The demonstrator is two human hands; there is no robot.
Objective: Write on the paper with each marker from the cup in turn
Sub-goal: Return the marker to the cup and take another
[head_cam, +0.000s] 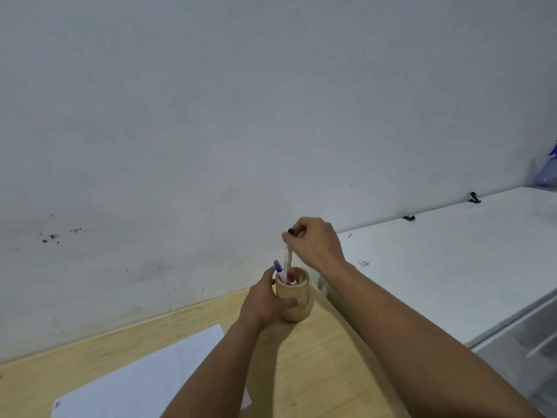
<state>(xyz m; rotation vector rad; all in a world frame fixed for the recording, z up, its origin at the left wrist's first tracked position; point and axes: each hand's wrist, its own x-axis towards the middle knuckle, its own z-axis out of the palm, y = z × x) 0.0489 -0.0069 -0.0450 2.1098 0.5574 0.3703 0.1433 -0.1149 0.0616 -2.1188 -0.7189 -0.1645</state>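
Pale wood makes up both the desk (pixel 316 357) and the small round cup (pixel 294 297) standing near its far edge, close to a plain grey-white wall (pixel 211 116). The left hand (pixel 265 300) wraps around the cup from the left side, with the thumb across the front of the cup and the fingers behind it, gripping it. Above the cup, the right hand (pixel 316 239) is closed in a pinch around the top of a marker with a black end (pixel 288 251); the marker hangs roughly upright, its lower end reaching down to the mouth of the cup, and it is blurred, so its body colour is hard to tell. Two more markers stand inside the cup: one with a blue cap (pixel 278 266) leaning toward the left rim, and one with a red cap (pixel 291 276) sitting lower, just beside the blue one. A white sheet of paper (pixel 144 384) lies flat on the desk, nearer the viewer and to the left of the cup, partly covered by the left forearm; a small bluish mark shows at its near left corner. To the right of the desk sits a white cabinet top (pixel 452 260), slightly lower looking, with two small dark clips along its back edge. At the far right edge, a bluish plastic object is only partly in view and too blurred to identify.
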